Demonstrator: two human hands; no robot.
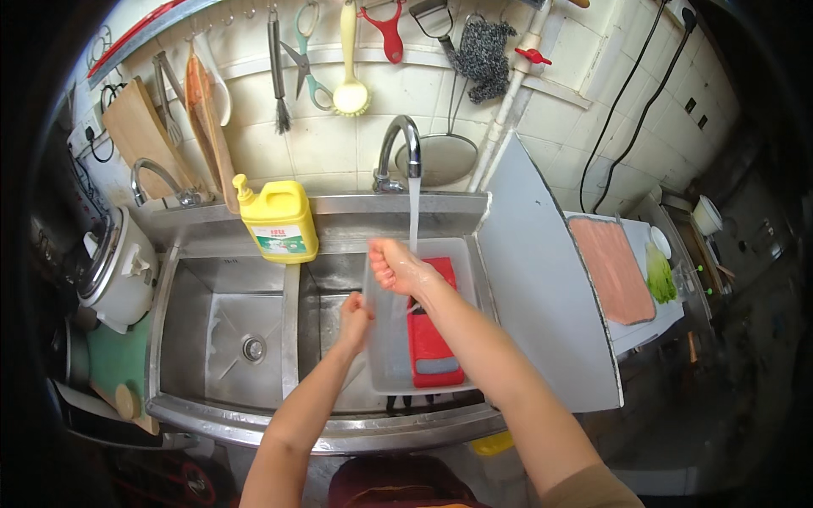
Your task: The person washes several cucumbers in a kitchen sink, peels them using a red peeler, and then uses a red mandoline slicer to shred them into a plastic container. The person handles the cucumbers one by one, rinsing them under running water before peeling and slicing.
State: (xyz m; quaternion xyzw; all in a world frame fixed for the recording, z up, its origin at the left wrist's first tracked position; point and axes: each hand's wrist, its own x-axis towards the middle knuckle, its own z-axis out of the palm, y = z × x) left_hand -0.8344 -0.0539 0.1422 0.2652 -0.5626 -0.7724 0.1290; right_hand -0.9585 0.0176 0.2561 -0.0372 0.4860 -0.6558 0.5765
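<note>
Water runs from the chrome gooseneck faucet (pixel 399 146) onto my right wrist. My right hand (pixel 395 267) is curled, its fingers bent in over the palm, above a translucent plastic tub (pixel 390 355). My left hand (pixel 356 314) is beside the tub's left wall, partly curled and slightly blurred; whether it touches the wall I cannot tell. In the tub lies a red object with a grey panel (pixel 435 346), partly hidden by my right forearm. The tub stands over the right basin of the stainless steel double sink (pixel 291 330).
A yellow pump jug (pixel 279 222) stands at the sink's back edge. A grey splash panel (pixel 540 279) rises at the right; beyond it lie a pink cloth (pixel 610 270) and leafy greens (pixel 660 273). A rice cooker (pixel 124 273) is at the left. Scissors (pixel 306 63) and brushes hang above.
</note>
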